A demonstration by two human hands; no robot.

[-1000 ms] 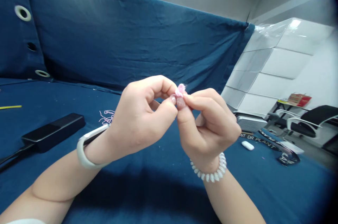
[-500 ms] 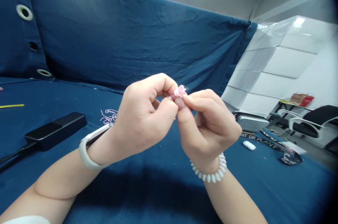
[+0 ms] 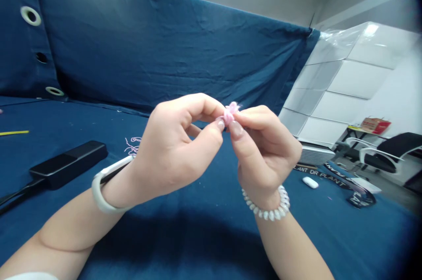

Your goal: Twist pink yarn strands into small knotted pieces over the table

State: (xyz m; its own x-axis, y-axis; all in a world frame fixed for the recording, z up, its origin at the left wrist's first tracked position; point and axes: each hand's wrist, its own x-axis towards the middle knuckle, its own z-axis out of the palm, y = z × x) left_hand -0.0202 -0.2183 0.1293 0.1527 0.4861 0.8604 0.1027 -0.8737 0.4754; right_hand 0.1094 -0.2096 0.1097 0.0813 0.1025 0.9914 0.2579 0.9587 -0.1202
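Observation:
A small knotted bit of pink yarn (image 3: 229,115) is held up over the blue cloth, with a fuzzy tuft at its top. My left hand (image 3: 183,139) pinches its left side between thumb and index finger. From the right, the thumb and index finger of my right hand (image 3: 263,148) close on the same piece. Both sets of fingertips nearly meet, so part of the yarn is hidden. Loose pink strands (image 3: 132,144) lie on the cloth behind my left wrist.
On the left are a black box-shaped device (image 3: 69,163) with a cable and a yellow strip (image 3: 13,132). To the right lie a white earbud-like case (image 3: 310,182), a lettered black strap (image 3: 361,198) and a silver case (image 3: 316,155). A blue curtain (image 3: 171,42) hangs behind.
Both hands stay on the yarn, which has shifted slightly right. My thumbs have drawn a little apart, and more of the pink knot shows between the fingertips.

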